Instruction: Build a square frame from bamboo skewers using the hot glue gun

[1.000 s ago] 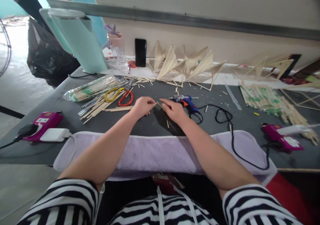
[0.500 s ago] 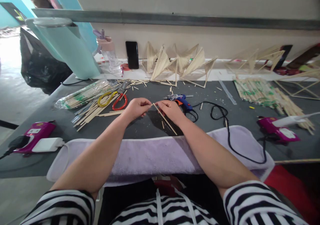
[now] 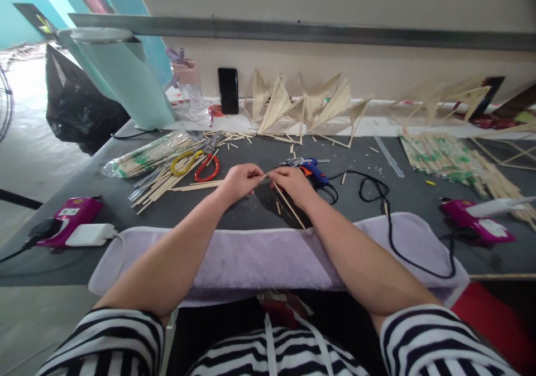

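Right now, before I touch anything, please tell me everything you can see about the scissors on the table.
The scissors have one yellow handle loop and one red, with greyish metal blades. They lie flat on the dark table, loops spread apart and towards the person, blades pointing away towards the wall. Pale loose sticks lie around and against them, with the plastic-wrapped bundle on their left. Neither hand touches them. The blade tips are too unclear to judge.
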The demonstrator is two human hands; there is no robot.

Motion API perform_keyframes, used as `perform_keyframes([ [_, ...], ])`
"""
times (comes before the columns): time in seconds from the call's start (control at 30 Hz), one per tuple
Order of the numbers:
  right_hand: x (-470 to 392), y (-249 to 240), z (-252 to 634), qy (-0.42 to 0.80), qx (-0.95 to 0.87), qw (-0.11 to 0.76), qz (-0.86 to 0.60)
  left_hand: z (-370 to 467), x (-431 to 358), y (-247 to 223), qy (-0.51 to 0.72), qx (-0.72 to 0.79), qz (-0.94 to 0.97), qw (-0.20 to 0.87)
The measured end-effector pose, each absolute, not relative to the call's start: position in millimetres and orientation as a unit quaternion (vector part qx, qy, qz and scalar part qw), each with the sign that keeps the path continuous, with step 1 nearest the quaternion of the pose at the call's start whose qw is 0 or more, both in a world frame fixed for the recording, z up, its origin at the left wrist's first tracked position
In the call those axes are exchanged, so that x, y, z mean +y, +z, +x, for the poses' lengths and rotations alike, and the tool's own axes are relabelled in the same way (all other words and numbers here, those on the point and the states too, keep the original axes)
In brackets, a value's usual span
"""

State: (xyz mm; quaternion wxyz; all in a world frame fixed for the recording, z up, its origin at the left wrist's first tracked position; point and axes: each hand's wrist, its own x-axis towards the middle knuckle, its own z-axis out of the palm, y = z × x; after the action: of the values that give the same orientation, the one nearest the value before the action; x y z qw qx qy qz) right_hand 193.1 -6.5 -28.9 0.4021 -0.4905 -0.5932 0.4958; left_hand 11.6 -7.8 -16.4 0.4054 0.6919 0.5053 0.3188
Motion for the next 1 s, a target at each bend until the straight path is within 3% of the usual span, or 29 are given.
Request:
perform_keyframes([
  [0.33, -1.4, -31.5, 195.8, 0.554, -0.539, 0.43, -0.467, 10.3, -7.0, -10.6, 0.296, 0.532, 0.659, 0.441],
  [0.5, 3.8, -36.7, 201.3, 0.544, -0.56, 0.42, -0.462, -2.4, 0.1, -13.5, 0.281, 0.545, 0.719, 0.327],
  [0.57, 5.9, -38.3, 203.8, 0.491, -0.593, 0.407, -0.492, -5.0, 1.5, -13.5, 0.276, 0.555, 0.737, 0.268],
  [0.73, 9.5, -36.8, 211.8, 0.195, -0.703, 0.405, -0.551, -10.3, 8.9, -16.0, 0.25, 0.601, 0.744, 0.151],
  [0.83, 6.6, -31.5, 213.7, 0.129, -0.714, 0.441, -0.528, -13.7, 15.6, -20.7, 0.238, 0.609, 0.748, 0.115],
  [0.93, -2.5, -23.4, 210.4, 0.166, -0.699, 0.482, -0.502, -13.9, 18.4, -21.8, 0.25, 0.62, 0.738, 0.09],
  [1.0, -11.7, -17.5, 206.0, 0.289, -0.686, 0.478, -0.465, -10.9, 15.7, -18.3, 0.291, 0.619, 0.726, 0.071],
])
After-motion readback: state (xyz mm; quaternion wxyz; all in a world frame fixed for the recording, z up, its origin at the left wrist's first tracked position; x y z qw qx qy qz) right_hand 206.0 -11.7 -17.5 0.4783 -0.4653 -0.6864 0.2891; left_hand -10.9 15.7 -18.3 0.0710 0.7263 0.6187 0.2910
